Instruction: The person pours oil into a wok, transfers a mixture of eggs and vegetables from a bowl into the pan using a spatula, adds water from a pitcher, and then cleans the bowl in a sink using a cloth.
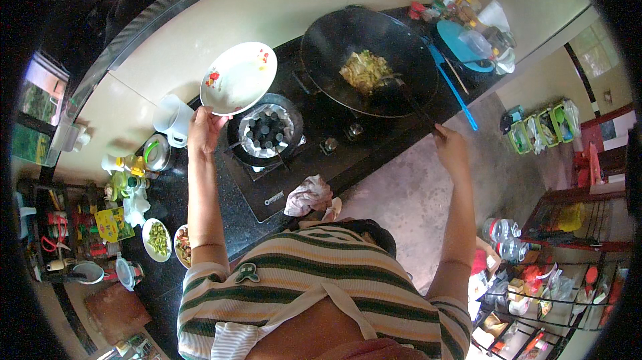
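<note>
My left hand (206, 127) grips the near rim of a white oval plate (238, 79) with red flower decoration, held tilted above the left side of the stove. My right hand (450, 149) holds the dark handle of a spatula (414, 102), whose metal head lies against the cooked food (366, 71) in a large black wok (326, 59). The wok sits over the right burner. Below the plate is the uncovered left burner (267, 132), lined with foil. A crumpled cloth (308, 195) lies at the counter's front edge.
A white plastic jug (173, 118) and a pot lid (157, 152) stand left of the stove. Farther left are a plate of green vegetables (157, 239) and another filled dish (183, 244). Right of the wok lie a long blue utensil (454, 89), a blue board (456, 41) and bottles.
</note>
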Demonstrator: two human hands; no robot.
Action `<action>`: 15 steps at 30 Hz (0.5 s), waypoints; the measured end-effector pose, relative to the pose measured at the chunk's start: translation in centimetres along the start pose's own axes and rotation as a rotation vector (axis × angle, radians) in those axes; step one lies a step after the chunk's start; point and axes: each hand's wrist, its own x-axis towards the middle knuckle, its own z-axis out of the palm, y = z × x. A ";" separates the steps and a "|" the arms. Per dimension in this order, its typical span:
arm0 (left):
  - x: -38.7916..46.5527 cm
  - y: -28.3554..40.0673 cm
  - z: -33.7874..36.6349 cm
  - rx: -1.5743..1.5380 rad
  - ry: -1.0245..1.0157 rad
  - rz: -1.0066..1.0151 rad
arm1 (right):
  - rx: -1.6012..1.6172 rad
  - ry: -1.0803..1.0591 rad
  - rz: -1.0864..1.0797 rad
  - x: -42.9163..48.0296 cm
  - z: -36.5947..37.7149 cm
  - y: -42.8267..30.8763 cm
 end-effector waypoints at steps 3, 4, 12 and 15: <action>-0.4 0.1 -0.6 0.019 -0.044 0.010 | 0.094 0.031 -0.004 -0.8 -0.7 0.5; -0.5 0.0 -0.9 0.010 -0.028 0.011 | 0.166 0.023 0.015 -1.0 -1.0 0.3; -2.0 0.0 -0.3 0.026 -0.043 0.050 | 0.186 -0.039 -0.044 -1.3 0.6 -3.1; -2.4 0.2 -0.5 0.024 -0.032 0.030 | 0.177 -0.047 -0.051 -1.7 1.5 -4.1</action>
